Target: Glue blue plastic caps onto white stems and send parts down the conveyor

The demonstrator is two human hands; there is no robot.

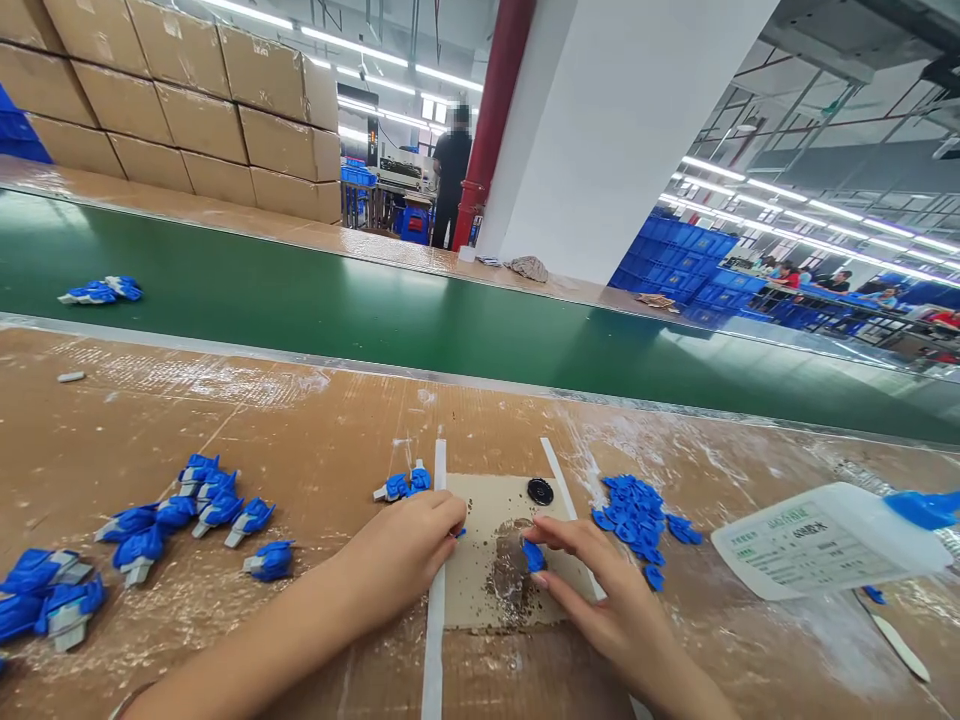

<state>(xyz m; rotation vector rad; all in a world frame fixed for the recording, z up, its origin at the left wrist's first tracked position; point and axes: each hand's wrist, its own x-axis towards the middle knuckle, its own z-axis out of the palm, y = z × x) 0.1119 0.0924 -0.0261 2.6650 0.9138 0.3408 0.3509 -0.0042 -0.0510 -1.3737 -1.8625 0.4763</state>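
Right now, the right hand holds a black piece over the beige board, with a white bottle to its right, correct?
Not black: the head view shows the right hand holding a blue piece over the beige board. The rest holds.

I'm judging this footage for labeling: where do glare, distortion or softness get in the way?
Head view: pale reflections wash across the green belt, probably from the ceiling lights; head view: the pillar leans and the bottle looks stretched, suggesting wide-angle distortion; head view: distant people look soft, while the right hand and the blue piece in its fingers read fairly clearly.
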